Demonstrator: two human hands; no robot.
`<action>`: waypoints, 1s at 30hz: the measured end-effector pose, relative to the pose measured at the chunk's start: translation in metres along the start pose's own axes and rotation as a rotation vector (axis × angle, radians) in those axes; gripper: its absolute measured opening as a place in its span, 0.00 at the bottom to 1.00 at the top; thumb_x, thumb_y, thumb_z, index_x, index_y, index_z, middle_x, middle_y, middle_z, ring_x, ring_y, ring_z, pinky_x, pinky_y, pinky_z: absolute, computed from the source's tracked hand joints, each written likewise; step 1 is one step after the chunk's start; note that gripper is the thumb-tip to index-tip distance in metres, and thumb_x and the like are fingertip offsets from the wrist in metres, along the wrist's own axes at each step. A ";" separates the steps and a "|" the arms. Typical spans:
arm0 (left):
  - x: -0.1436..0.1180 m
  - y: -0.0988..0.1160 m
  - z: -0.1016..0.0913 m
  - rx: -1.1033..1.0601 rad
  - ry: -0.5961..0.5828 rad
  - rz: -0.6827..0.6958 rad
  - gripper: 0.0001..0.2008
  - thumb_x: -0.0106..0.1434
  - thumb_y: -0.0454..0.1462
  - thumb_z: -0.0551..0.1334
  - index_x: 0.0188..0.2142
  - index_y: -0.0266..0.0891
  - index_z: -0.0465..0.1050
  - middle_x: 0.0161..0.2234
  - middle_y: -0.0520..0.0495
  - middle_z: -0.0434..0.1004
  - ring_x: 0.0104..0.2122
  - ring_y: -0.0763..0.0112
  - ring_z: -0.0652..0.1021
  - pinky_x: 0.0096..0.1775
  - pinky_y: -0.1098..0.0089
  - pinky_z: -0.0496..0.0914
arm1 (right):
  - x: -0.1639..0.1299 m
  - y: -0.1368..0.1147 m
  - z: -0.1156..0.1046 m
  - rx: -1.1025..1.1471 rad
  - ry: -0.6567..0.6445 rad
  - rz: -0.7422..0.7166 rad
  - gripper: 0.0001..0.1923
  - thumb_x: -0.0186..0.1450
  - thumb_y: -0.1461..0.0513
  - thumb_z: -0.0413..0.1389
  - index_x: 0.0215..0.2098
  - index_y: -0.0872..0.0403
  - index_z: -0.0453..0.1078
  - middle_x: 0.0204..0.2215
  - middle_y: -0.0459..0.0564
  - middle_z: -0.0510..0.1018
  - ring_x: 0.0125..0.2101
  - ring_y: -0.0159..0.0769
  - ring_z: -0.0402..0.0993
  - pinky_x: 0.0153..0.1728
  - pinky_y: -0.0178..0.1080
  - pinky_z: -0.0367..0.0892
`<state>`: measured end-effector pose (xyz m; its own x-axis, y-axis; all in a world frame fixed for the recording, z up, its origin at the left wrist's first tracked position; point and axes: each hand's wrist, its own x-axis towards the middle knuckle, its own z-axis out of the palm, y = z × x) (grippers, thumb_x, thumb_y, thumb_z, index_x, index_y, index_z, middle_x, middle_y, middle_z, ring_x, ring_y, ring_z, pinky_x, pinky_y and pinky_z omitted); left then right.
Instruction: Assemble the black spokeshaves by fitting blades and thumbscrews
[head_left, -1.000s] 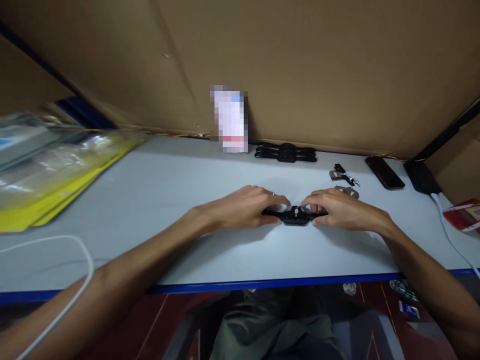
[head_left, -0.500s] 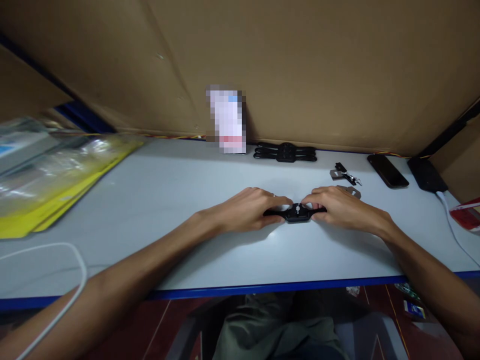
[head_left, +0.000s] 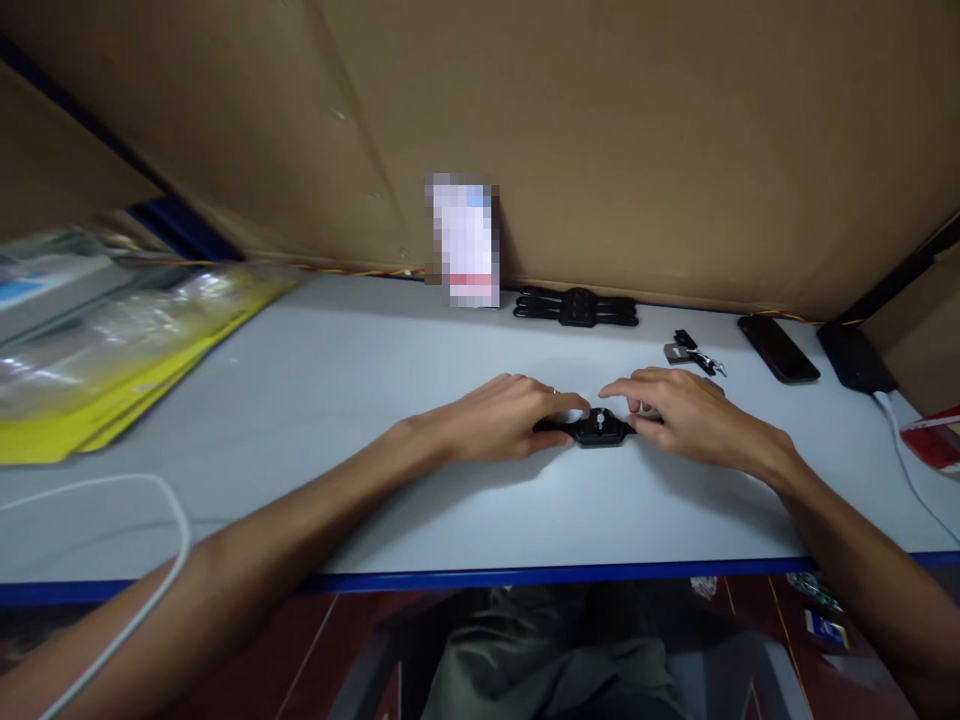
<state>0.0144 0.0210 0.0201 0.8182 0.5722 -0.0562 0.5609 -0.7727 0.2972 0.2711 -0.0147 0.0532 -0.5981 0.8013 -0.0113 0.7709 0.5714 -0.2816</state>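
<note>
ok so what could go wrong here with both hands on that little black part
The black part is pinned flat on the table by the left hand and right hand; fingertips crowd its small centre screw, which might slip loose. The small metal pieces just behind the right hand could get knocked.

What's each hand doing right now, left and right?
Left hand: fingers curled down on the left end of the black part on the table.
Right hand: pressing its right end, index finger extended.
</note>
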 end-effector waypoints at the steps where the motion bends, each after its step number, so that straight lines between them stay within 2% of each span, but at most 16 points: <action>1: 0.000 0.000 0.000 0.005 -0.001 -0.006 0.18 0.69 0.40 0.59 0.58 0.45 0.72 0.38 0.46 0.83 0.34 0.64 0.79 0.34 0.69 0.62 | 0.000 -0.001 0.000 -0.002 0.018 -0.011 0.23 0.66 0.68 0.53 0.58 0.48 0.72 0.39 0.51 0.79 0.36 0.38 0.72 0.35 0.37 0.59; 4: 0.000 0.000 0.000 -0.001 0.000 0.002 0.18 0.69 0.40 0.59 0.58 0.45 0.72 0.38 0.47 0.83 0.33 0.65 0.79 0.34 0.69 0.62 | 0.000 -0.001 0.001 0.000 0.017 -0.066 0.23 0.67 0.70 0.51 0.56 0.47 0.74 0.38 0.50 0.78 0.37 0.38 0.72 0.36 0.37 0.59; 8: 0.000 0.001 -0.001 -0.004 -0.009 -0.003 0.19 0.69 0.39 0.59 0.58 0.46 0.71 0.37 0.48 0.82 0.33 0.65 0.79 0.34 0.69 0.62 | 0.000 -0.001 0.001 -0.010 0.017 -0.084 0.15 0.67 0.69 0.51 0.44 0.51 0.78 0.36 0.50 0.77 0.37 0.39 0.71 0.37 0.38 0.59; 11: 0.001 0.001 -0.001 -0.007 -0.002 -0.003 0.19 0.69 0.40 0.59 0.58 0.46 0.72 0.36 0.48 0.82 0.32 0.66 0.78 0.33 0.69 0.62 | 0.000 -0.003 0.000 0.009 0.006 -0.084 0.14 0.67 0.69 0.51 0.38 0.51 0.79 0.34 0.50 0.78 0.36 0.38 0.71 0.36 0.39 0.58; 18: 0.001 0.001 -0.001 -0.022 -0.004 0.000 0.19 0.69 0.40 0.59 0.58 0.46 0.72 0.37 0.47 0.83 0.33 0.65 0.79 0.34 0.69 0.63 | 0.001 -0.011 0.004 0.073 -0.037 -0.145 0.18 0.67 0.70 0.50 0.42 0.49 0.80 0.35 0.49 0.79 0.37 0.37 0.72 0.38 0.38 0.60; 22: 0.002 0.003 -0.003 0.003 -0.022 -0.025 0.18 0.69 0.40 0.59 0.58 0.45 0.72 0.37 0.47 0.82 0.33 0.64 0.79 0.33 0.69 0.62 | 0.001 -0.010 0.006 0.033 -0.001 -0.120 0.19 0.67 0.70 0.50 0.47 0.51 0.78 0.34 0.50 0.78 0.37 0.39 0.72 0.36 0.39 0.60; 26: 0.001 0.004 -0.003 -0.002 -0.012 -0.010 0.19 0.68 0.39 0.59 0.57 0.46 0.72 0.36 0.48 0.82 0.32 0.66 0.78 0.32 0.70 0.61 | 0.002 -0.008 0.005 -0.015 0.032 -0.077 0.16 0.66 0.71 0.50 0.40 0.53 0.78 0.35 0.52 0.79 0.38 0.40 0.71 0.36 0.39 0.59; 30: 0.000 0.004 -0.003 -0.002 -0.012 -0.005 0.19 0.69 0.40 0.58 0.58 0.46 0.72 0.36 0.48 0.82 0.31 0.66 0.78 0.32 0.70 0.61 | 0.001 -0.010 0.004 -0.023 -0.012 -0.078 0.14 0.65 0.71 0.51 0.36 0.53 0.78 0.32 0.50 0.78 0.36 0.39 0.71 0.35 0.39 0.58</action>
<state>0.0163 0.0192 0.0243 0.8167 0.5730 -0.0688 0.5649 -0.7693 0.2986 0.2622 -0.0200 0.0524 -0.6591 0.7521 -0.0014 0.7264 0.6361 -0.2601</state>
